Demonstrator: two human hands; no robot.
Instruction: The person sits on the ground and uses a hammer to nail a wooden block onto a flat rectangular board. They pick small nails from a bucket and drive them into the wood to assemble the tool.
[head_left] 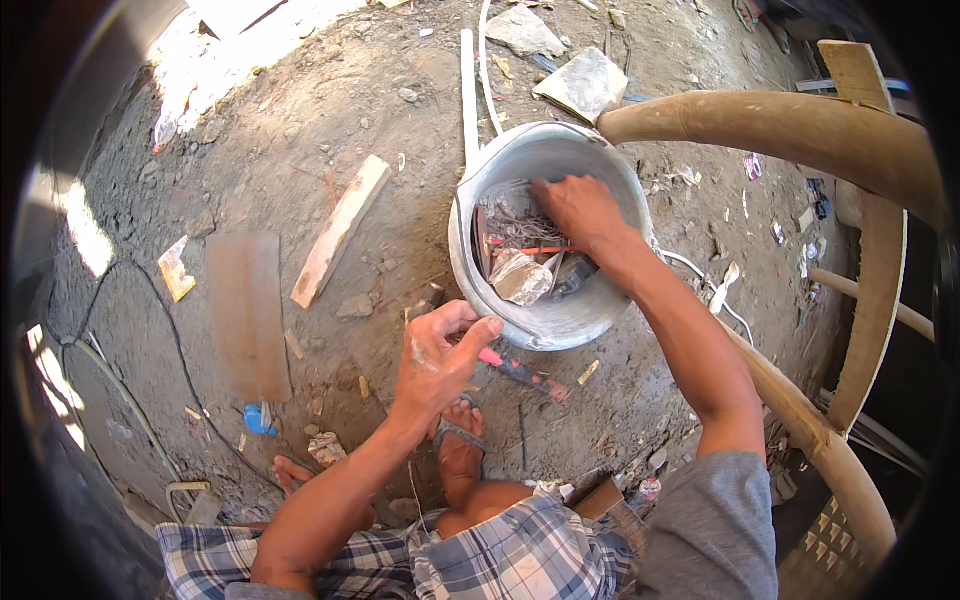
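A grey bucket (470, 270) stands on the dirt in front of me. Inside it lie a tangle of thin nails or wire (520, 228), a red strip (535, 249), a pale lump in plastic (522, 280) and a dark object partly under my forearm. My right hand (580, 210) reaches into the bucket with fingers curled down at the thin metal pieces; whatever they pinch is hidden. My left hand (435, 360) is closed just outside the near rim, around what looks like a hammer (530, 378). Its dark, pink-marked handle sticks out to the right, its head to the upper left.
A short wood strip (342, 230) and a brown board (248, 315) lie to the left, near a dark cable (170, 315). Bamboo poles (770, 130) and an upright plank (868, 300) stand at right. Flat stones (585, 85) and a white pipe (468, 95) lie beyond the bucket.
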